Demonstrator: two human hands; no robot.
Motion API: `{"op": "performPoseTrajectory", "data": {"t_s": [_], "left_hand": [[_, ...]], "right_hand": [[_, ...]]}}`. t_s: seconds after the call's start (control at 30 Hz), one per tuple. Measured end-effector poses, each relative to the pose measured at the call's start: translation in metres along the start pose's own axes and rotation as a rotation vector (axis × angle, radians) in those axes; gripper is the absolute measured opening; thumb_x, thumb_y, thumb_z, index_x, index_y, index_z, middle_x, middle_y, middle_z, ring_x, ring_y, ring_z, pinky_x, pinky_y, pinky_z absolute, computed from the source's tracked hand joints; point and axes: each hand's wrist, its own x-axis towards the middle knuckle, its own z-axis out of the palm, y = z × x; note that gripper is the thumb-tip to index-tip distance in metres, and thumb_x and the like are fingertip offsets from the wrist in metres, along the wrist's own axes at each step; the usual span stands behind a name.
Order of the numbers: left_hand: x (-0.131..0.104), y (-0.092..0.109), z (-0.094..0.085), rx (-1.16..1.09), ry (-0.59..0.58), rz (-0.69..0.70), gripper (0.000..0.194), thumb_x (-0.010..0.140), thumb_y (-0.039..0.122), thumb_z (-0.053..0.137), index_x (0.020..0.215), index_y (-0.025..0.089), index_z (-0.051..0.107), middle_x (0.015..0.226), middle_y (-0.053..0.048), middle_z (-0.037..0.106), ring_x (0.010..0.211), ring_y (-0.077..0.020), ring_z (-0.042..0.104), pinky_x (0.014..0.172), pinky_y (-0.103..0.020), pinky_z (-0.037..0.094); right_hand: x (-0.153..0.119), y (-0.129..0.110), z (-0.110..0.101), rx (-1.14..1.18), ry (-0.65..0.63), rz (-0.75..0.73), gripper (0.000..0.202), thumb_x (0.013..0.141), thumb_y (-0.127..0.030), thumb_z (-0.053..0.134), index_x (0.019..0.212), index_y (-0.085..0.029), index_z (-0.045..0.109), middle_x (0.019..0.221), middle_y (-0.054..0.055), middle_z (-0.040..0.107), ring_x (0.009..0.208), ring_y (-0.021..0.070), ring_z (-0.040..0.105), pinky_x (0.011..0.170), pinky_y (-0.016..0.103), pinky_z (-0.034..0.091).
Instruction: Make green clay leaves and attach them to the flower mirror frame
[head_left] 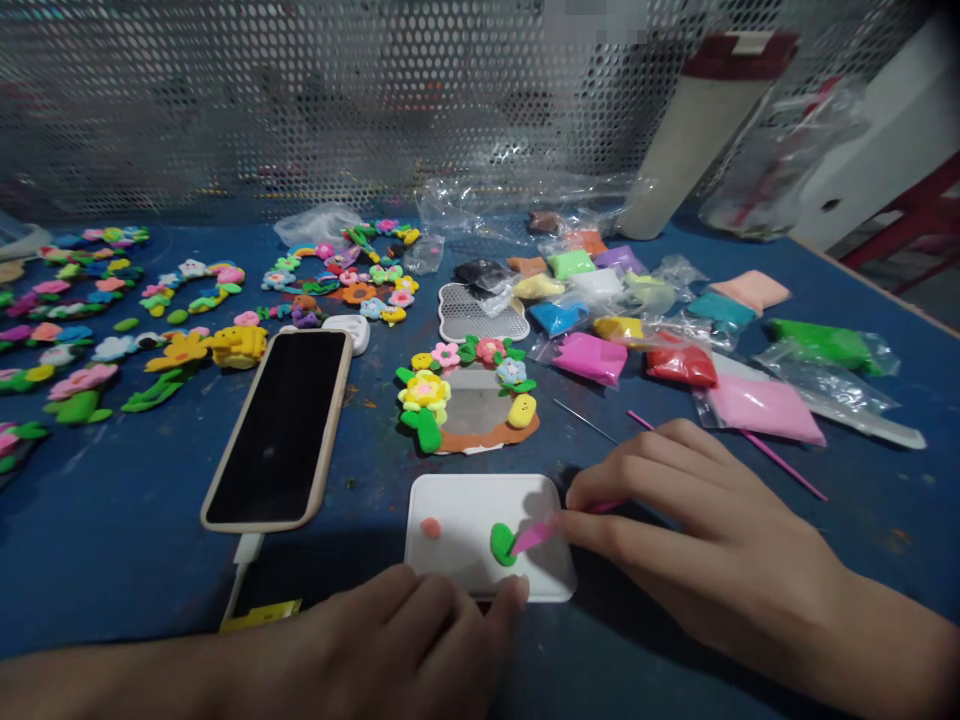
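A white rectangular board (457, 573) lies at the front centre, bearing a green clay piece (503, 543) and a small orange-pink lump (430, 527). My right hand (697, 540) pinches a pink tool (534, 535), whose flat tip touches the green clay. At the board's near edge is my left hand (427, 640), thumb close below the green piece; its other fingers are curled and partly hidden, so I cannot tell if they hold anything. Just behind the board sits a mirror-like frame (487, 437) decorated with clay flowers and leaves.
A phone (277, 430) with a cable lies left of the board. Decorated clay rings (193, 285) fill the left. Bagged coloured clay (592, 357), a thin metal rod (585, 421) and a pink stick (784, 466) lie right. A tumbler (686, 140) stands behind.
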Motion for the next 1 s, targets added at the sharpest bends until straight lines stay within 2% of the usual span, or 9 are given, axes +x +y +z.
{"op": "performPoseTrajectory", "data": {"t_s": [0.07, 0.17, 0.3, 0.5, 0.6, 0.67, 0.73, 0.8, 1.0], "left_hand": [[-0.001, 0.000, 0.000, -0.002, -0.036, 0.009, 0.025, 0.088, 0.019, 0.055, 0.112, 0.016, 0.062, 0.090, -0.003, 0.067, 0.072, -0.0149, 0.059, 0.061, -0.025, 0.049], [0.001, 0.001, 0.002, -0.018, 0.006, -0.010, 0.022, 0.087, 0.018, 0.054, 0.107, 0.016, 0.063, 0.088, -0.002, 0.068, 0.069, -0.0145, 0.058, 0.059, -0.026, 0.048], [0.004, 0.000, 0.002, -0.056, 0.020, -0.011, 0.022, 0.087, 0.019, 0.055, 0.107, 0.014, 0.062, 0.084, -0.001, 0.067, 0.064, -0.0124, 0.057, 0.056, -0.025, 0.046], [0.012, -0.003, -0.006, 0.004, 0.078, 0.009, 0.023, 0.086, 0.013, 0.054, 0.108, 0.008, 0.061, 0.080, -0.001, 0.068, 0.061, -0.0129, 0.058, 0.054, -0.026, 0.047], [0.011, -0.004, -0.007, 0.040, 0.064, 0.049, 0.025, 0.089, 0.012, 0.048, 0.111, 0.010, 0.061, 0.079, 0.001, 0.068, 0.061, -0.0121, 0.058, 0.051, -0.025, 0.046], [0.008, -0.003, -0.005, 0.058, 0.112, 0.054, 0.026, 0.091, 0.013, 0.045, 0.112, 0.011, 0.060, 0.080, 0.002, 0.068, 0.063, -0.0119, 0.059, 0.053, -0.025, 0.046], [0.005, 0.000, -0.001, 0.057, 0.205, -0.016, 0.023, 0.093, 0.015, 0.045, 0.109, 0.012, 0.061, 0.080, 0.002, 0.067, 0.066, -0.0121, 0.059, 0.056, -0.026, 0.046], [0.003, 0.002, 0.002, 0.012, 0.262, -0.150, 0.020, 0.095, 0.017, 0.045, 0.106, 0.014, 0.062, 0.082, 0.002, 0.067, 0.068, -0.0131, 0.060, 0.063, -0.028, 0.047], [0.018, -0.010, -0.005, -0.133, 0.168, -0.215, 0.031, 0.100, 0.018, 0.031, 0.123, 0.015, 0.052, 0.106, -0.002, 0.066, 0.089, -0.0151, 0.058, 0.076, -0.029, 0.050]], "right_hand": [[0.001, -0.001, -0.002, -0.008, -0.007, -0.022, 0.024, 0.093, -0.010, 0.042, 0.095, -0.019, 0.064, 0.086, 0.004, 0.065, 0.071, 0.0173, 0.048, 0.061, 0.034, 0.030], [0.004, -0.003, -0.004, -0.037, -0.006, -0.053, 0.026, 0.096, -0.013, 0.039, 0.094, -0.019, 0.064, 0.086, 0.004, 0.067, 0.070, 0.0175, 0.050, 0.061, 0.034, 0.030], [0.004, -0.006, -0.009, -0.082, -0.043, -0.083, 0.038, 0.100, -0.016, 0.029, 0.090, -0.019, 0.066, 0.085, 0.003, 0.069, 0.068, 0.0165, 0.052, 0.061, 0.035, 0.031], [0.005, -0.009, -0.013, -0.115, -0.068, -0.135, 0.052, 0.101, -0.017, 0.016, 0.088, -0.019, 0.067, 0.083, 0.003, 0.071, 0.067, 0.0164, 0.054, 0.060, 0.036, 0.030], [0.006, -0.008, -0.013, -0.102, -0.047, -0.111, 0.047, 0.101, -0.017, 0.021, 0.090, -0.018, 0.067, 0.086, 0.003, 0.071, 0.068, 0.0159, 0.054, 0.060, 0.035, 0.030], [0.006, -0.008, -0.013, -0.090, -0.023, -0.084, 0.041, 0.101, -0.017, 0.026, 0.090, -0.018, 0.066, 0.086, 0.002, 0.070, 0.069, 0.0158, 0.053, 0.061, 0.035, 0.031], [0.006, -0.007, -0.012, -0.077, 0.004, -0.066, 0.036, 0.099, -0.016, 0.031, 0.091, -0.018, 0.066, 0.086, 0.002, 0.070, 0.069, 0.0157, 0.052, 0.061, 0.034, 0.031], [0.004, -0.006, -0.011, -0.068, 0.019, -0.052, 0.032, 0.098, -0.014, 0.035, 0.092, -0.018, 0.066, 0.086, 0.002, 0.069, 0.069, 0.0157, 0.051, 0.062, 0.034, 0.031], [0.001, 0.009, -0.014, -0.059, 0.051, 0.010, 0.023, 0.090, -0.008, 0.046, 0.094, -0.021, 0.064, 0.087, 0.003, 0.065, 0.074, 0.0167, 0.051, 0.075, 0.037, 0.033]]}}
